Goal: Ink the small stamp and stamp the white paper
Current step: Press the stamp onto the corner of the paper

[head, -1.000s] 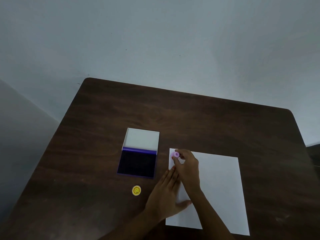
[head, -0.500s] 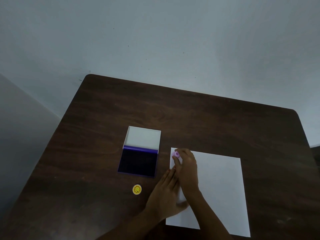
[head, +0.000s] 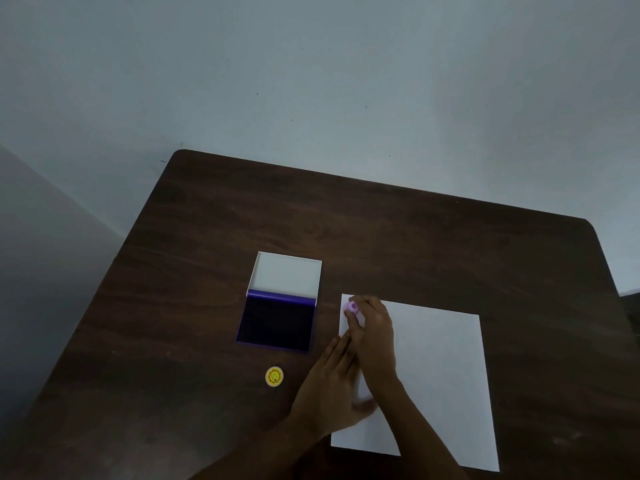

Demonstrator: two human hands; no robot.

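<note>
The right hand (head: 375, 336) pinches the small pink stamp (head: 352, 308) between its fingertips, at the corner of the white paper (head: 440, 375) nearest the ink pad, at about ten o'clock on the sheet. Whether the stamp's face is already touching the paper cannot be told from here. The left hand (head: 329, 386) lies flat and open, fingers together, across the sheet's nine o'clock edge, pinning it to the table (head: 415, 244).

The step looks like the print itself. To do it well, the stamp should come straight down, take even pressure with no rocking or twisting, then lift straight up so the ink does not smear. The flat hand should hold the sheet until the stamp is clear. The open ink pad (head: 277, 327) sits just beside the paper at nine o'clock, with a yellow disc (head: 274, 376) near it at six o'clock of the pad.
</note>
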